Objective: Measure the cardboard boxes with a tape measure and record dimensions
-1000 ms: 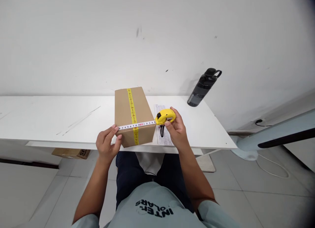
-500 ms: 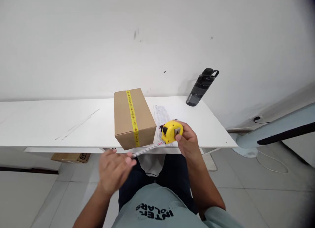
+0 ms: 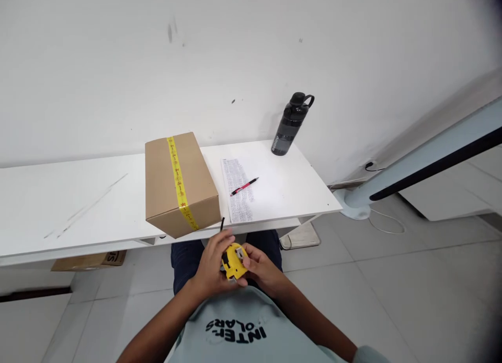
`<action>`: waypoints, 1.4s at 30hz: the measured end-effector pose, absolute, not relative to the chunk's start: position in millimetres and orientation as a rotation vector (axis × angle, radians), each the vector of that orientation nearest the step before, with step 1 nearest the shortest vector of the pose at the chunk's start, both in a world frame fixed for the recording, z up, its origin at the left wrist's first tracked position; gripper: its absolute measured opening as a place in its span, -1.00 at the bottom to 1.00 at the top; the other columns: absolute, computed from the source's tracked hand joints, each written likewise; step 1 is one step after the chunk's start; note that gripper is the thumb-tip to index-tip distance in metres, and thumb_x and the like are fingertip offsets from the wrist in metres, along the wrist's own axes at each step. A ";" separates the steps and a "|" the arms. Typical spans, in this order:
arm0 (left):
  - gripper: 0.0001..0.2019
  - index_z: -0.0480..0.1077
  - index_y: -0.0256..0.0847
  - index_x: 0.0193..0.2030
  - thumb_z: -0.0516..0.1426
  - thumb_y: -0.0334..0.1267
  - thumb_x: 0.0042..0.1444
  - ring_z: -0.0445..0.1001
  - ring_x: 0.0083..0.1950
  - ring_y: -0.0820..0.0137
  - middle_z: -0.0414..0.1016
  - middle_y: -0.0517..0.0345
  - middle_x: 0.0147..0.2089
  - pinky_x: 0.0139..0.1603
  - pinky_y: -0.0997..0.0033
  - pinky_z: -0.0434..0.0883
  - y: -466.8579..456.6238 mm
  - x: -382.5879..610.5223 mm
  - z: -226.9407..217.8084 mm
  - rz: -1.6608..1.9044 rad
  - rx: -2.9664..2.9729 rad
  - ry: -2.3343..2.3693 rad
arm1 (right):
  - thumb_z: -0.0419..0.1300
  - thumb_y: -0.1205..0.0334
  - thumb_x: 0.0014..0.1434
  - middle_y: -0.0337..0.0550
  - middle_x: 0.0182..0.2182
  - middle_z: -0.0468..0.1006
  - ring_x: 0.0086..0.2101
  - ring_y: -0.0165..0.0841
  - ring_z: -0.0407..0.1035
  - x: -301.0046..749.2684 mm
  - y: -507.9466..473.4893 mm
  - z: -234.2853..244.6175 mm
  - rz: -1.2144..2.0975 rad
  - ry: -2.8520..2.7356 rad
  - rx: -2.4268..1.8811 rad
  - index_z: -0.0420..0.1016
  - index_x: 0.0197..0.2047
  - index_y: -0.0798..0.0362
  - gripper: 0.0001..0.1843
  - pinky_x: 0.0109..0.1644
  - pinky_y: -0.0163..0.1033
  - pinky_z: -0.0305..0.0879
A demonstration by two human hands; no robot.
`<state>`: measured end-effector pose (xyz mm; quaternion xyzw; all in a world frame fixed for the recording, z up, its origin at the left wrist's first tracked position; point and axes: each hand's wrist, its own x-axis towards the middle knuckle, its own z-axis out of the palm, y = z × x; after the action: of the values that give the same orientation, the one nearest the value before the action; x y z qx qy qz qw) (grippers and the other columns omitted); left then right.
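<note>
A yellow tape measure (image 3: pixel 234 261) sits in both my hands over my lap, below the table's front edge. My left hand (image 3: pixel 212 266) wraps round its left side and my right hand (image 3: pixel 261 266) grips its right side; no blade shows. A cardboard box (image 3: pixel 176 182) sealed with a yellow tape strip stands on the white table (image 3: pixel 78 206), close to the front edge. To the right of the box lies a printed paper sheet (image 3: pixel 237 198) with a red pen (image 3: pixel 243 186) across it.
A dark water bottle (image 3: pixel 291 125) stands at the table's back right by the wall. A flat cardboard piece (image 3: pixel 90 259) lies on the floor under the table. A pale blue stand base (image 3: pixel 355 203) with a cable rests on the tiled floor at right.
The blade stretched across the box has been drawn back into the case. Both hands came off the box and down to my lap, meeting on the tape measure. The view swung right.
</note>
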<state>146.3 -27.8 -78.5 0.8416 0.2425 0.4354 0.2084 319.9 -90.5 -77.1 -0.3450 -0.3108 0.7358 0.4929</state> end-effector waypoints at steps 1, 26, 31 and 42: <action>-0.19 0.25 -0.08 0.29 0.20 0.40 0.05 0.58 0.11 0.04 0.52 -0.21 0.09 0.05 -0.01 0.54 -30.5 149.4 -79.1 1.166 2.217 0.641 | 0.39 -0.33 0.04 -0.27 -0.43 0.50 -0.56 -0.46 0.34 325.3 -89.5 -77.2 1.804 -0.884 -0.857 0.50 -0.21 0.02 -0.42 -0.54 -0.35 0.29; -0.56 0.43 -0.10 0.03 0.26 -0.01 0.01 0.57 0.13 0.14 0.61 0.05 0.09 0.20 0.15 0.42 46.4 205.0 -75.9 0.544 2.249 0.946 | 0.00 -0.38 0.29 -0.27 -0.47 0.39 -0.51 -0.39 0.29 456.2 54.6 -69.7 0.890 -1.502 -1.427 0.45 -0.18 0.00 -0.42 -0.35 -0.24 0.32; -0.58 0.40 -0.12 0.05 0.18 0.05 0.13 0.61 -0.18 0.19 0.63 0.09 -0.16 -0.11 0.23 0.47 64.6 208.7 -62.7 0.510 2.201 1.183 | -0.11 -0.45 0.29 -0.26 -0.49 0.36 -0.54 -0.41 0.22 442.2 58.7 -79.9 0.964 -1.351 -1.380 0.49 -0.24 0.00 -0.31 -0.39 -0.24 0.24; -0.55 0.37 -0.09 0.08 0.14 0.07 0.12 0.53 0.21 0.13 0.57 0.07 0.18 0.19 0.15 0.44 71.1 198.4 -66.7 0.520 2.205 1.104 | 0.13 -0.21 0.27 -0.29 -0.50 0.53 -0.42 -0.31 0.38 415.9 77.3 -77.5 0.837 -1.192 -1.456 0.49 -0.13 -0.04 -0.59 -0.21 -0.20 0.33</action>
<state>198.4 71.1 -66.7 0.8331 0.4171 0.1963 0.3056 415.9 77.3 -77.5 -0.6058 -0.4962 0.3485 0.5151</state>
